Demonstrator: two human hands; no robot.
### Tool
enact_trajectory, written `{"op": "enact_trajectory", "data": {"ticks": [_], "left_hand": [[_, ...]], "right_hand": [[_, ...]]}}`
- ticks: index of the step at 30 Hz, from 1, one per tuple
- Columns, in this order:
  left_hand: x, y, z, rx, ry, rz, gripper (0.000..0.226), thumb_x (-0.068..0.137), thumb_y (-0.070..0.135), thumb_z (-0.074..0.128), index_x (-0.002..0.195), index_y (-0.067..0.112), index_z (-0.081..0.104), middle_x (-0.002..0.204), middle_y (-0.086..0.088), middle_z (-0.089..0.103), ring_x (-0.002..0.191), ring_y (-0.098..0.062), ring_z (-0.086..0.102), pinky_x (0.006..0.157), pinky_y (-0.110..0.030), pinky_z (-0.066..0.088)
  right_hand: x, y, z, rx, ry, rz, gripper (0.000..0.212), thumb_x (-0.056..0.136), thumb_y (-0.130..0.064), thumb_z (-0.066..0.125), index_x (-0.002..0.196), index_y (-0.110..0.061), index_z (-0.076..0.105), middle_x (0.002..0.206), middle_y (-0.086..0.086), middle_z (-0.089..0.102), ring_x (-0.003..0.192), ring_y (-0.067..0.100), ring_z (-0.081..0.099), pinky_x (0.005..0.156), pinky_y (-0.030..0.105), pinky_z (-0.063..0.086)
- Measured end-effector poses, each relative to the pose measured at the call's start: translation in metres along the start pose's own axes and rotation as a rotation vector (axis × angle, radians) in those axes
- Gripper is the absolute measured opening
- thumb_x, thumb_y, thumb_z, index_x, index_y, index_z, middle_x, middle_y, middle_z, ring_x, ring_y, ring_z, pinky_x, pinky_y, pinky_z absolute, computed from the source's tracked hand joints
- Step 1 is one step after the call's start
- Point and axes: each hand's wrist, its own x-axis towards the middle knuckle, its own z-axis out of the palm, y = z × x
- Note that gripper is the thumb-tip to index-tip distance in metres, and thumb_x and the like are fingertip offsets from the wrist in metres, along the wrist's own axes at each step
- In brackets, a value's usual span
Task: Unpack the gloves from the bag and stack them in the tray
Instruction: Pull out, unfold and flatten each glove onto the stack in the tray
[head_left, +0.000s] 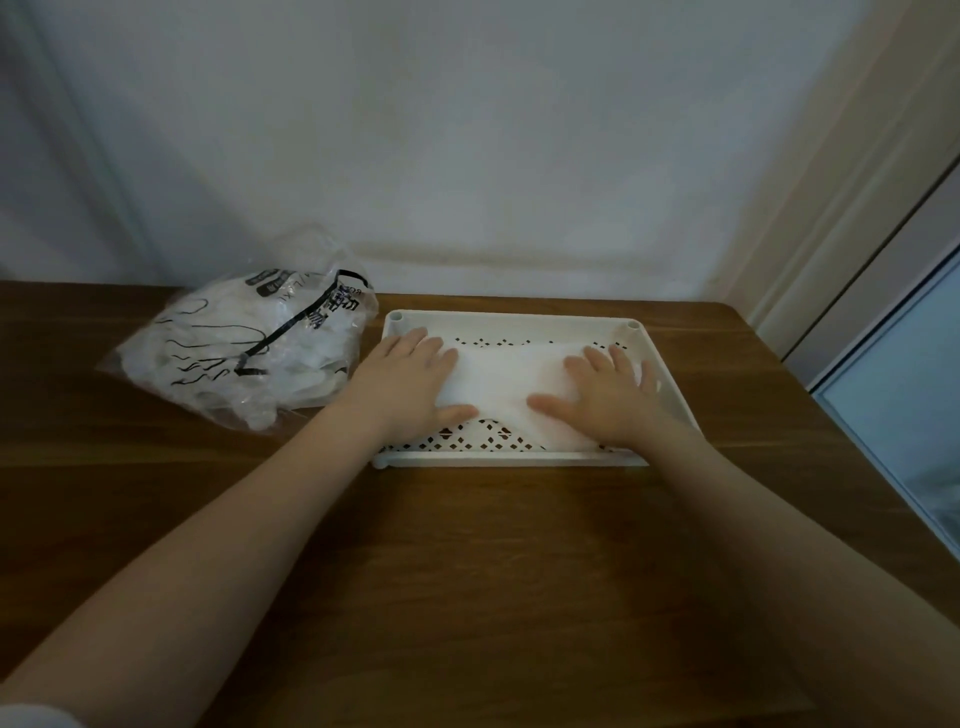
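A: Pressing flat, that's where you are: your left hand (410, 374) and right hand (605, 392) both lie open, fingers straight and spread, on the white gloves (506, 384) in the tray (511, 318) at the middle of the frame.

B: So which step is that?

A: Stacking, I'd judge. You're smoothing 1 layer down; how many gloves lie under your palms I cannot tell.

B: And next?

A: Probably lifting 1 hand away and reaching left of the tray to the bag (244, 343), which sits on the bench (467, 571) just beside it. You'll need to find its mouth, which I can't see from here.

B: How do the gloves look?

A: Thin, pale, soft and slightly creased in the tray, covering part of its perforated floor. More sit bunched inside the clear, black-printed bag, so plenty seems left.
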Motion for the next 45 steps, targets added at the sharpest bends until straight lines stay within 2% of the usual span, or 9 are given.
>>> {"op": "enact_trajectory", "data": {"ticks": [3,8,16,19,22,28,35,40,45], "left_hand": [[-0.017,-0.008,-0.017,-0.251,0.385,0.014,0.048,0.098,0.040,0.033,0.139,0.016,0.039,0.140,-0.004,0.043,0.129,-0.018,0.038,0.103,-0.030,0.030],[-0.052,-0.037,-0.022,-0.299,0.834,-0.130,0.027,0.089,0.017,0.043,0.100,0.007,0.065,0.108,-0.012,0.060,0.103,-0.030,0.052,0.084,-0.040,0.040],[-0.064,-0.084,0.004,-0.296,0.426,-0.517,0.033,0.089,0.024,0.054,0.122,0.022,0.058,0.155,-0.010,0.009,0.140,-0.034,0.011,0.110,-0.049,0.017],[-0.064,-0.094,0.005,-0.348,0.391,-0.476,0.048,0.086,0.029,0.057,0.132,0.021,0.048,0.155,-0.011,0.014,0.138,-0.033,0.019,0.107,-0.047,0.025],[-0.065,-0.097,0.005,-0.359,0.342,-0.453,0.060,0.083,0.036,0.062,0.138,0.023,0.041,0.155,-0.010,0.012,0.139,-0.031,0.015,0.108,-0.045,0.023],[-0.062,-0.099,0.011,-0.349,0.286,-0.419,0.079,0.081,0.036,0.066,0.145,0.019,0.021,0.155,-0.008,0.009,0.137,-0.033,0.016,0.108,-0.044,0.024],[-0.060,-0.101,0.015,-0.532,0.496,-0.316,0.023,0.087,0.009,0.054,0.103,0.026,0.057,0.148,0.000,0.028,0.131,-0.028,0.029,0.104,-0.041,0.026],[-0.061,-0.099,0.012,-0.576,0.446,-0.297,0.030,0.090,0.012,0.050,0.091,0.036,0.069,0.157,0.007,0.007,0.142,-0.022,0.004,0.110,-0.042,0.009],[-0.061,-0.103,0.009,-0.552,0.433,-0.355,0.027,0.094,0.021,0.048,0.110,0.035,0.064,0.158,0.002,0.003,0.144,-0.022,0.002,0.113,-0.047,0.009]], "right_hand": [[-0.005,-0.035,-0.014,0.236,0.314,-0.196,0.048,0.095,-0.047,0.043,0.131,-0.016,0.049,0.142,0.004,0.043,0.134,0.021,0.033,0.112,0.039,0.023],[-0.016,-0.119,-0.018,0.301,0.305,-0.582,0.029,0.099,-0.016,0.041,0.122,-0.011,0.058,0.131,0.004,0.055,0.121,0.017,0.049,0.101,0.026,0.035],[0.018,-0.204,-0.001,-0.298,0.408,-0.756,0.039,0.088,-0.010,0.051,0.126,-0.006,0.056,0.133,0.010,0.055,0.130,0.024,0.043,0.116,0.039,0.012],[0.025,-0.212,0.000,-0.373,0.510,-0.722,0.024,0.086,-0.012,0.058,0.106,0.000,0.064,0.103,0.017,0.067,0.101,0.035,0.061,0.102,0.048,0.034],[0.035,-0.210,0.001,-0.383,0.461,-0.535,0.022,0.094,-0.018,0.051,0.111,-0.007,0.060,0.115,0.009,0.060,0.106,0.025,0.057,0.089,0.035,0.043],[0.045,-0.208,0.009,-0.209,0.227,-0.412,0.054,0.088,-0.043,0.057,0.133,-0.019,0.041,0.133,0.008,0.049,0.120,0.028,0.048,0.090,0.037,0.042],[0.050,-0.220,0.024,-0.006,0.267,-0.378,0.019,0.093,-0.025,0.049,0.106,-0.016,0.058,0.099,0.006,0.063,0.098,0.024,0.057,0.080,0.035,0.041],[0.041,-0.213,0.015,0.329,0.220,-0.458,0.017,0.090,-0.016,0.057,0.074,-0.018,0.054,0.072,-0.001,0.056,0.074,0.020,0.057,0.067,0.029,0.047],[0.018,-0.197,-0.001,0.598,0.168,-0.412,0.018,0.088,-0.018,0.064,0.104,-0.010,0.068,0.086,-0.007,0.064,0.074,0.001,0.059,0.065,0.010,0.045]]}}
